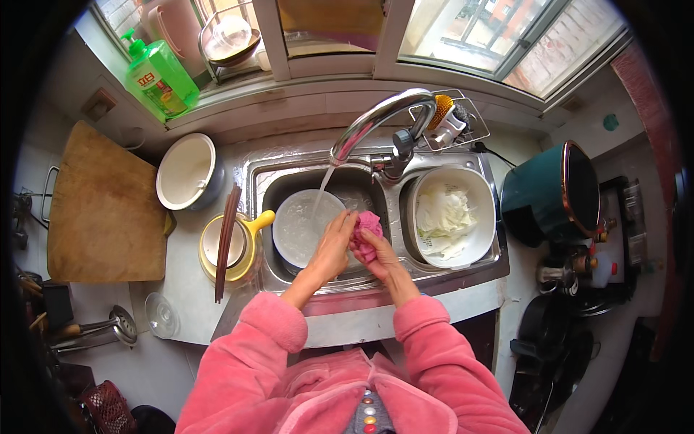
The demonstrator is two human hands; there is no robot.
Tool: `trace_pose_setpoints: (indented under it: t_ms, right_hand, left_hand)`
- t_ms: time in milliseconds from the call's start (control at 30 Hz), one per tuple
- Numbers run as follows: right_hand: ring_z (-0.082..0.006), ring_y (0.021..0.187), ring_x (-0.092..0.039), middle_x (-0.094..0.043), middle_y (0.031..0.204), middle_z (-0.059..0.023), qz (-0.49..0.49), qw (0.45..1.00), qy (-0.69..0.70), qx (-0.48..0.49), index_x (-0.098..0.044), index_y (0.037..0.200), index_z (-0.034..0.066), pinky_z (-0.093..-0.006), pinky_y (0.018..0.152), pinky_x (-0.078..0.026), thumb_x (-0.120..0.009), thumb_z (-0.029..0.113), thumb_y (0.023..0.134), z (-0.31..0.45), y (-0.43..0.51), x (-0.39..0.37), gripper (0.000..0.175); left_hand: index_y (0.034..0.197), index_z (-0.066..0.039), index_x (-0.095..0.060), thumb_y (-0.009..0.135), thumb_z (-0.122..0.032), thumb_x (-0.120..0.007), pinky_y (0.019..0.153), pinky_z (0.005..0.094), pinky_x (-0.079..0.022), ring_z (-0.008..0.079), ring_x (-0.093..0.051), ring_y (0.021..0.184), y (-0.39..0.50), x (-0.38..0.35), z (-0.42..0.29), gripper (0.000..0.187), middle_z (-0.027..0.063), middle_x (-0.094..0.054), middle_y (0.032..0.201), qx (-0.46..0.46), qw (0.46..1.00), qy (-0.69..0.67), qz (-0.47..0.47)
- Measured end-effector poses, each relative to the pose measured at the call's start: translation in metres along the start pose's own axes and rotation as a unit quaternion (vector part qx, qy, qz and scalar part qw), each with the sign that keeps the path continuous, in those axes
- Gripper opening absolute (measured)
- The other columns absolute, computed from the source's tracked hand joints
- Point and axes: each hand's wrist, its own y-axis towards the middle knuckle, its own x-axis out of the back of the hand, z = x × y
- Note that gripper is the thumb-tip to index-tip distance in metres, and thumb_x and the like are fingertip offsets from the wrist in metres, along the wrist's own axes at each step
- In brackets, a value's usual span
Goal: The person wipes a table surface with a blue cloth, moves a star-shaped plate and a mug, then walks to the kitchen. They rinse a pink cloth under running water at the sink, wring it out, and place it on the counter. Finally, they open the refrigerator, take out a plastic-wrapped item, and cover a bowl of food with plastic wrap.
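Observation:
Over the left sink basin point(269, 191), my right hand point(377, 252) grips a crumpled pink cloth point(368, 228). My left hand point(334, 244) lies against the cloth's left side, fingers extended and close together; its palm is hidden. Water runs from the chrome faucet point(379, 111) into a round, pale bowl point(295, 217) full of water, just left of my hands. In the right basin stands a white square tub point(484, 217) holding torn cabbage leaves point(447, 214).
Left of the sink, brown chopsticks point(226, 244) lie across a yellow-handled pot point(252, 255). A deep bowl point(187, 171) and wooden cutting board point(108, 211) stand beyond. Green detergent bottle point(162, 81) is on the sill. A teal canister point(537, 195) stands right; a wire rack point(461, 119) holds scrubbers.

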Motion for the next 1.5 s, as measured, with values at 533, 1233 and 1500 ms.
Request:
trace_pose_setpoints:
  t_ms: [533,1233,1500]
  right_hand:
    - [-0.0185,0.059,-0.057,-0.06,0.066,-0.0075,0.189,0.757,-0.622,0.073,-0.063,0.082,0.0043,-0.0322,0.052,-0.043,-0.072,0.015,0.067,0.034,0.015,-0.016,0.021]
    - [-0.0432,0.08,-0.064,-0.066,0.081,-0.025,0.0,0.572,-0.787,0.232,-0.064,0.083,0.0021,-0.0508,0.069,-0.051,-0.064,0.017,0.074,-0.015,0.023,-0.002,0.018]
    - [-0.0372,0.071,-0.063,-0.066,0.077,-0.0221,0.043,0.806,-0.59,0.033,-0.064,0.082,-0.0004,-0.0396,0.065,-0.05,-0.07,0.018,0.067,0.007,0.012,-0.016,0.024]
  left_hand:
    - [0.106,-0.001,-0.054,0.077,-0.009,-0.057,0.066,0.0329,-0.054,0.0237,-0.06,0.08,0.011,-0.012,0.023,0.029,0.009,-0.059,0.095,-0.237,0.925,0.298,-0.008]
    - [0.091,-0.004,-0.055,0.079,-0.007,-0.057,0.061,0.0486,-0.049,0.0367,-0.066,0.074,-0.003,-0.045,0.054,0.013,0.0187,-0.066,0.081,0.039,0.98,0.189,0.044]
    - [0.133,-0.002,-0.042,0.062,0.007,-0.062,0.085,0.0433,-0.045,0.0396,-0.05,0.106,-0.027,-0.02,0.024,0.075,0.0213,-0.049,0.123,-0.142,0.958,0.242,-0.059]
